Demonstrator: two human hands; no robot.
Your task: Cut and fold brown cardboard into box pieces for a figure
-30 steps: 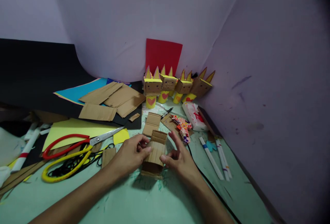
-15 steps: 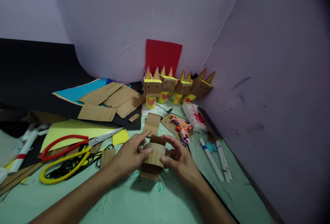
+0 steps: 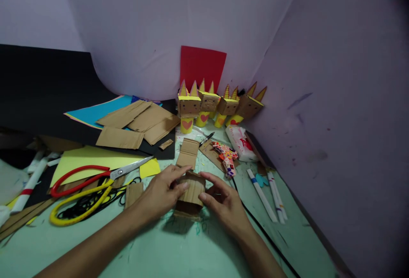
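Between my two hands is a bent cardboard strip (image 3: 190, 192), curved into a box-like shape with its near end gaping. My left hand (image 3: 164, 188) grips its left side, thumb on the top face and index finger along the far edge. On the right side, my right hand (image 3: 222, 199) pinches it with thumb and index finger. A folded cardboard piece (image 3: 188, 152) lies just beyond. Scissors (image 3: 110, 180) with one red and one yellow handle rest to the left, over black elastic cord (image 3: 83, 207).
Several cardboard figures (image 3: 190, 107) with yellow horns stand at the back before a red sheet (image 3: 203, 67). Cardboard pieces (image 3: 119, 138) lie on black paper at left. A flower-patterned glue gun (image 3: 227, 156), with a black cable, and white markers (image 3: 262, 195) are on the right.
The far flap of the cardboard strip has been folded down over the top, and its curve looks flatter and squarer. Both hands keep their hold in nearly the same place.
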